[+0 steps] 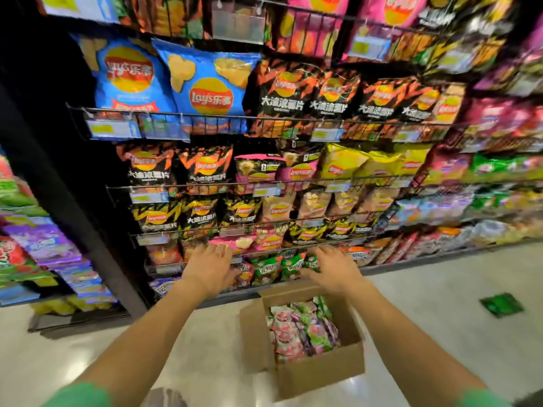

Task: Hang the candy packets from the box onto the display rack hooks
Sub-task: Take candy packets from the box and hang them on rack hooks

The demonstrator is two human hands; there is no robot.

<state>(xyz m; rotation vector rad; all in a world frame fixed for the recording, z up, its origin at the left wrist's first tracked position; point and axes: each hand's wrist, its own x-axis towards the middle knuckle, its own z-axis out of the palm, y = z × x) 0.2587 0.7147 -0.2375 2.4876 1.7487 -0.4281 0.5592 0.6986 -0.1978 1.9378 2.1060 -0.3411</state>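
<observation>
Both hands' fingertips blur against packets (pixel 289 267); box (pixel 320 374) below.

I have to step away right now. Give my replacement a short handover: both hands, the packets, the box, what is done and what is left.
Left hand: reaching to the bottom rows of the rack, fingers relaxed, holding nothing visible.
Right hand: at the hanging green packets; whether its fingers pinch one cannot be told.
Box: open on the floor below the hands, with many candy packets inside.
Done: some green packets hang low on the rack.
Left: hang the packets in the box.
</observation>
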